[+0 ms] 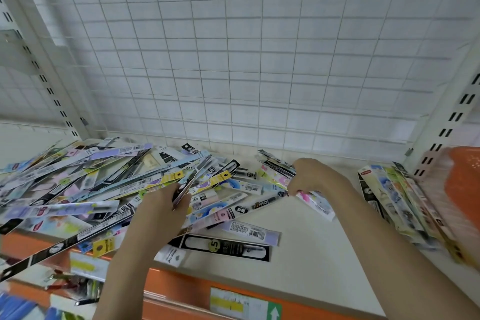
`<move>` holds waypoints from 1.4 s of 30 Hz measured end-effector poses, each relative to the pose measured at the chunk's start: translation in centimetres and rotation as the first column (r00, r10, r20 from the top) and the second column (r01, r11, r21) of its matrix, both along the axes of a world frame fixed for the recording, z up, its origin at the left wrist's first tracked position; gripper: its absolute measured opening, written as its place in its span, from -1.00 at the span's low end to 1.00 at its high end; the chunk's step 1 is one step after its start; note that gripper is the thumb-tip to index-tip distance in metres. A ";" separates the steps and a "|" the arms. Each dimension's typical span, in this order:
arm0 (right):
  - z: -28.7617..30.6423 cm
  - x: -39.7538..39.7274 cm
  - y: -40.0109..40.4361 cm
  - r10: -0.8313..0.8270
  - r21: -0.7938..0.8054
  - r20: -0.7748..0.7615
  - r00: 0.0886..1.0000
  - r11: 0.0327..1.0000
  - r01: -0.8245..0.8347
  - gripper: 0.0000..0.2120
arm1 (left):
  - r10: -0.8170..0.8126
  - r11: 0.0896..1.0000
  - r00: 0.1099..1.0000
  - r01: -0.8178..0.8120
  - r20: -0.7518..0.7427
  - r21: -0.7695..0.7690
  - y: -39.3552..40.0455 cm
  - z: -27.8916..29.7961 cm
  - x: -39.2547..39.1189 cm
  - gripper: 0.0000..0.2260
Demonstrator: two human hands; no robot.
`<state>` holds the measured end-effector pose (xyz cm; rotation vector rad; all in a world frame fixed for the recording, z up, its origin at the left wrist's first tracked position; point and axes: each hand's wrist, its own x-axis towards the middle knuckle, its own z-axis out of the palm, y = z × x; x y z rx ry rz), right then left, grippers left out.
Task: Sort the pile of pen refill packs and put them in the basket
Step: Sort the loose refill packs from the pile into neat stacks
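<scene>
Most packs remain in the pile [109,189] left of the basket [459,189], with both hands' fingers clamped on packs: the left hand [166,205] on a dark pack [192,179], the right hand [309,176] on a pink pack [315,201].

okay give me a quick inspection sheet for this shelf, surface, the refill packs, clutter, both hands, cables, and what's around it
Surface: white shelf with an orange front edge bearing a price label.
Job's things: big loose pile of refill packs across the left half; a neater row of packs leaning at the right; orange basket at the far right, blurred.
Clutter: single packs lying apart near the front, among them a black pack.
Hands: left hand has a grip on a thin bunch of packs; right hand has a grip on several packs.
Cables: nothing seen.
Surroundings: white wire grid panel behind; slotted uprights at both sides.
</scene>
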<state>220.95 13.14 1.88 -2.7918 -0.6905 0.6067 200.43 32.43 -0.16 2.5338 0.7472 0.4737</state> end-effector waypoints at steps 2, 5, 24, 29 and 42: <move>-0.1 -0.2 -0.1 -0.029 0.032 0.070 0.997 0.999 0.027 -0.74 | 0.005 1.000 1.000 -0.005 -0.012 -0.008 0.2 0.0 -0.1 -0.70; 0.2 -0.5 -0.3 -0.089 0.122 0.140 0.986 0.990 0.072 -0.77 | -0.013 1.000 0.996 0.012 -0.083 -0.010 0.3 0.0 -0.3 -0.69; -1.2 -7.2 -4.0 -0.367 0.853 0.079 0.927 0.506 0.128 -0.76 | 0.002 0.982 0.976 0.039 -0.219 0.185 -2.0 0.0 -0.6 -0.74; -2.2 -7.2 -4.6 -0.361 0.848 0.031 0.932 0.503 0.167 -0.83 | 0.064 0.979 0.992 -0.042 -0.109 0.200 -2.6 1.1 -0.9 -0.66; -3.1 -7.1 -4.8 -0.440 0.872 0.127 0.889 0.477 0.112 -0.86 | -0.039 0.999 0.969 0.044 0.243 -0.014 -5.0 1.5 0.8 -0.89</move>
